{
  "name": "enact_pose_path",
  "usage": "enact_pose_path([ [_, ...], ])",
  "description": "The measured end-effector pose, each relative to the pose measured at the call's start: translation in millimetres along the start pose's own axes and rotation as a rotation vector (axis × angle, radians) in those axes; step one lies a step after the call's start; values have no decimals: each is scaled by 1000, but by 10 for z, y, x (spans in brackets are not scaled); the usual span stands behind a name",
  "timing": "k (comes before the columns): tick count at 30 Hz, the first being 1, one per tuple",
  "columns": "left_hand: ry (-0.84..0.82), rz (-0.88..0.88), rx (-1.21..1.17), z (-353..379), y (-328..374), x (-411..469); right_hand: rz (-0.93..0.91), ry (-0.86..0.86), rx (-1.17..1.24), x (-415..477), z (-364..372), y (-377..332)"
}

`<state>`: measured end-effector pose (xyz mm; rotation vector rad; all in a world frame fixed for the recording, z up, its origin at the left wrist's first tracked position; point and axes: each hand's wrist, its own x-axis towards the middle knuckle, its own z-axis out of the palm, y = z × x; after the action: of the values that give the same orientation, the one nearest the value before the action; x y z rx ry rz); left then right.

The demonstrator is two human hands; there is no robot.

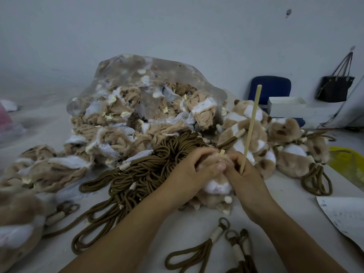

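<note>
Brown cord loops (199, 251) lie closest on the pale surface (291, 194), and just past them both hands are busy on one plush toy (216, 187), tan and white, standing mid-surface between the wrists. Left hand (194, 170) curls round its fuzzy top; right hand (247, 175) grips a long wooden stick (252, 125) that points up and away, thumb pinching the fur too. It looks like stuffing or shaping work, mid-piece. Done so far, I'd judge: the heap of plump finished toys (279, 142) with cords attached at the right. Left to do: plenty, since the clear plastic bag (137, 91) behind bulges with limp unfilled skins, and a big tangle of cords (157, 156) waits beside it. As for writing, the paper sheet (344, 215) at right carries print too blurred to read, and no brand shows anywhere.
</note>
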<state>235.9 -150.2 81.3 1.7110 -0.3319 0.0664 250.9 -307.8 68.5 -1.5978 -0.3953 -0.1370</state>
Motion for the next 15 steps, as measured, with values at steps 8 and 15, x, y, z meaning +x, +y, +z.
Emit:
enact_pose_path([
  [8, 124, 1, 5, -21, -37, 27, 8, 19, -28, -10, 1, 37],
  [15, 47, -132, -123, 87, -91, -13, 2, 28, -263, -2, 18, 98],
])
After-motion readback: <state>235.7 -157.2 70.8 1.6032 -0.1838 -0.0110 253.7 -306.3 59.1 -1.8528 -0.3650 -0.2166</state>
